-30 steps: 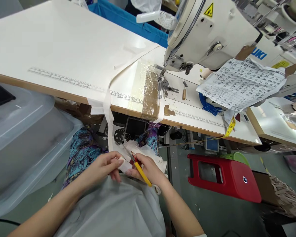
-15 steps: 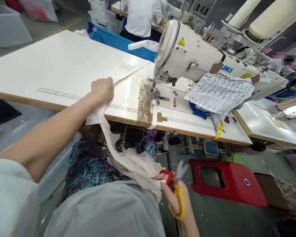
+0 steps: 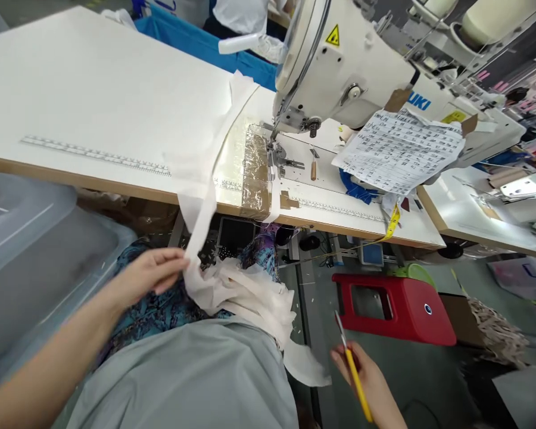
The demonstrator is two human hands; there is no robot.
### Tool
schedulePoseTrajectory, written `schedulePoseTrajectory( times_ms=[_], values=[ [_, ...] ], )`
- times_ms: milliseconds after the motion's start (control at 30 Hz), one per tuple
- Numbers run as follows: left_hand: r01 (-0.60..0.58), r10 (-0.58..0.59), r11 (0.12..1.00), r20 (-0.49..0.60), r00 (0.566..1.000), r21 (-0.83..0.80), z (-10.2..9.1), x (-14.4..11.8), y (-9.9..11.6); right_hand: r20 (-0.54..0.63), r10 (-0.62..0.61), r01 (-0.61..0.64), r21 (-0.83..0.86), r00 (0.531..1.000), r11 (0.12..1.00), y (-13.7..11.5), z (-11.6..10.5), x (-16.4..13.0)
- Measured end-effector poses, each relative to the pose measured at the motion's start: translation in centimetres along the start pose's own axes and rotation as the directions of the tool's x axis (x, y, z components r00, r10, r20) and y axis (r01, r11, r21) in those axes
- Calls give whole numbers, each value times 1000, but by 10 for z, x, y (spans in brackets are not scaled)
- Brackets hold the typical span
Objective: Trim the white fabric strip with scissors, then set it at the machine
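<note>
At far left we are seeing a clear bin (image 3: pixel 31 238) under the table (image 3: pixel 93 89); its lid is on, and we cannot tell what is lying inside. A paper ruler (image 3: pixel 93 155) is running along the table's front edge.

Our left hand (image 3: pixel 149 275) is hovering over our lap with its fingers (image 3: pixel 172 265) loosely curled and a little apart, the thumb and fingertips touching the white strip (image 3: pixel 201 220) where it is dropping off the table edge. We cannot tell whether they are pinching it firmly or only brushing it. The strip is running long from the table top near the machine, slanting down and toward us over the edge, and ending in a crumpled heap of white cloth (image 3: pixel 245 298) on our lap, over the patterned trousers (image 3: pixel 161 313) and grey top (image 3: pixel 192 381).

Further right, the sewing machine (image 3: pixel 352 65) is standing on the table, with a printed sheet (image 3: pixel 397 158) taped to its arm and a yellow tape measure (image 3: pixel 392 223) hanging off the table edge. Behind the table a blue bin (image 3: pixel 196 36) is showing, its contents hidden from us. A red stool (image 3: pixel 397 310) is sitting on the floor beneath.

Our right hand (image 3: pixel 368 381) is hanging low beside our lap, fingers wrapped shut around the yellow snips (image 3: pixel 352 372). The snips are lying along a steep diagonal, blades pointing up and slightly left, away from us, handle running down and right into the palm. The blades are looking closed, well apart from the cloth.
</note>
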State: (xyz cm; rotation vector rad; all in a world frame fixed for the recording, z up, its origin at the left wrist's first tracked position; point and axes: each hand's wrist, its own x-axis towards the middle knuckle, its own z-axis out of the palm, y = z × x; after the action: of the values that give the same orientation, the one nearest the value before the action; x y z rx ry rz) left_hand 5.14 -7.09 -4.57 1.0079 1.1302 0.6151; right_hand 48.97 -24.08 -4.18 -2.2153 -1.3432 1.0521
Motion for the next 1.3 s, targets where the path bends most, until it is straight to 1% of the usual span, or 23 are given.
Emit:
schedulePoseTrajectory(
  times_ms=[33, 67, 100, 133, 167, 233, 267, 333, 400, 467, 533, 633, 700, 833, 933, 1000, 1133, 1300],
  values=[
    [30, -29, 999, 23, 999, -36, 10, -5, -9, 20, -40, 40, -14, 999, 999, -14, 11, 7],
    [52, -49, 995, 45, 998, -85, 21, -9, -15, 82, -99, 99, 5, 992, 995, -31, 23, 14],
    [68, -60, 989, 60, 996, -134, 30, -14, -19, 211, -172, 164, 57, 962, 985, -49, 35, 21],
    [73, -64, 983, 62, 996, -168, 38, -18, -21, 345, -257, 228, 123, 903, 966, -68, 46, 27],
    [77, -67, 978, 58, 996, -193, 44, -22, -22, 452, -340, 299, 163, 824, 940, -87, 56, 34],
    [88, -83, 970, 33, 996, -226, 53, -29, -23, 574, -454, 446, 165, 681, 879, -121, 73, 48],
    [93, -92, 966, 15, 996, -242, 55, -32, -23, 616, -480, 506, 149, 625, 850, -135, 79, 55],
    [104, -113, 955, -16, 993, -277, 56, -36, -25, 687, -486, 594, 98, 540, 799, -155, 90, 67],
    [123, -137, 943, -23, 990, -309, 55, -39, -29, 737, -473, 650, 60, 484, 758, -167, 98, 78],
    [145, -162, 932, -24, 987, -331, 53, -41, -32, 768, -461, 687, 36, 446, 725, -174, 104, 86],
    [157, -176, 926, -25, 984, -344, 51, -43, -34, 785, -450, 720, 7, 426, 694, -178, 108, 91],
    [160, -181, 922, -28, 983, -352, 49, -44, -34, 790, -446, 767, -48, 421, 640, -181, 112, 93],
    [164, -186, 923, -29, 982, -348, 48, -44, -34, 772, -464, 789, -78, 434, 609, -182, 112, 91],
    [175, -193, 930, -24, 981, -325, 47, -42, -33, 674, -536, 815, -175, 508, 552, -184, 113, 83],
    [178, -191, 933, -13, 981, -312, 46, -40, -33, 625, -563, 814, -219, 541, 538, -183, 115, 79],
    [177, -187, 936, -2, 982, -303, 46, -40, -33, 613, -571, 811, -214, 546, 545, -182, 117, 79],
    [180, -186, 937, 6, 982, -299, 45, -40, -33, 611, -578, 811, -194, 540, 553, -177, 120, 83],
    [195, -202, 933, 9, 979, -303, 43, -39, -31, 618, -571, 824, -251, 540, 509, -181, 123, 84]
  ],
)
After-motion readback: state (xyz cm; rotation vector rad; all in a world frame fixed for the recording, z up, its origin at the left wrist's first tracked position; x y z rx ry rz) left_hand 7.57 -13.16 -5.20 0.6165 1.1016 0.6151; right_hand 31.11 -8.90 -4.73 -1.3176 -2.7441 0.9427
